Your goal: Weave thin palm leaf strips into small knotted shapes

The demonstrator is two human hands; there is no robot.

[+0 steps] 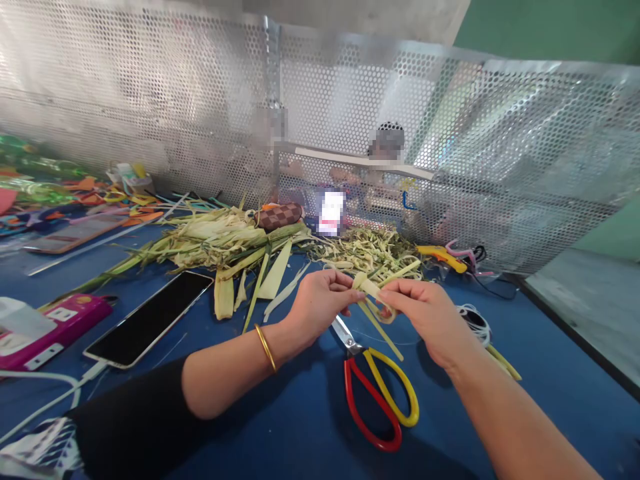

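Between my two hands is a pale green strip of plant leaf [371,287], folded or looped over itself, with narrow ends sticking out. My left hand [325,300] pinches its left side between thumb and fingers. On the other side, my right hand [417,310] grips the strip with thumb and fingertips closed. Scissors [356,348] with one red and one yellow handle lie on the blue table [280,427] just below my hands, their blade tips hidden by my left hand. Behind my hands lies a heap of shredded leaf strips [363,250].
A larger pile of long leaves [215,237] lies behind, with a checkered case [280,217] on it. Left are a black-screened phone [150,320] on a cable and a magenta power strip [75,327]. A perforated metal screen [200,100] stands behind; a coiled white cord [474,323] lies right.
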